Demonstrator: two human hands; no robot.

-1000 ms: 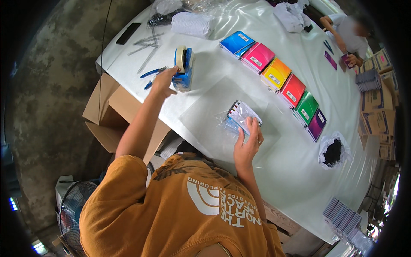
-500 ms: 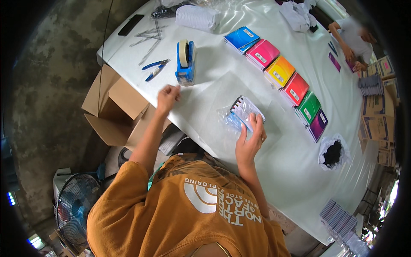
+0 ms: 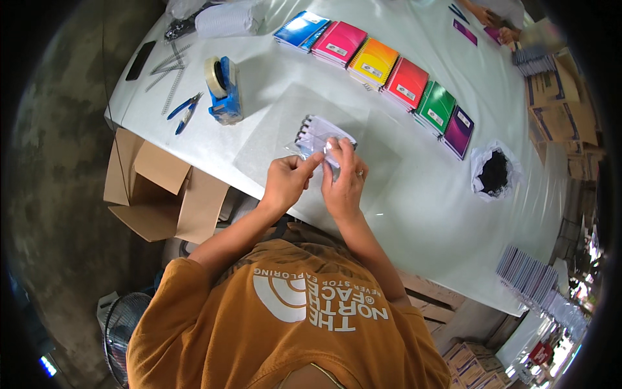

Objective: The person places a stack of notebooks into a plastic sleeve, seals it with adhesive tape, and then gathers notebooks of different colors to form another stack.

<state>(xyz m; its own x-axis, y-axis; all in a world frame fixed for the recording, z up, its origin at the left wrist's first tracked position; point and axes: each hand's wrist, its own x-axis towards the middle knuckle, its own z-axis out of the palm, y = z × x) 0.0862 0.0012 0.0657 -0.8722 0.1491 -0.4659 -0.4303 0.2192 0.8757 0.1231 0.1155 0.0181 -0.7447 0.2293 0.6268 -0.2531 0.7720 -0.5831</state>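
Observation:
A small stack of spiral notebooks [image 3: 324, 129] in clear plastic wrapping lies in front of me on the table, its black-ringed spine toward the left. My right hand [image 3: 345, 178] has its fingers bent over the near edge of the wrapped stack, gripping it there. Close beside it, my left hand [image 3: 289, 180] pinches thumb and forefinger at the near left corner of the wrapping. What sits between those fingertips is too small to make out. Beneath the stack is a translucent sheet [image 3: 269, 126]. A blue tape dispenser [image 3: 227, 97] with a roll of tape stands to the left.
Blue-handled pliers [image 3: 185, 113], loose wire spirals [image 3: 170, 71] and a phone [image 3: 140, 61] lie far left. Coloured notebook stacks [image 3: 407, 84] run diagonally behind. A white bag with black contents [image 3: 494, 172] stands right. An open cardboard box [image 3: 155, 170] is below the left edge. Another person's hands [image 3: 499, 29] are far right.
My left hand has moved right from beside the tape dispenser to the wrapped notebooks, meeting my right hand. The view has shifted, so the table items sit further left and higher.

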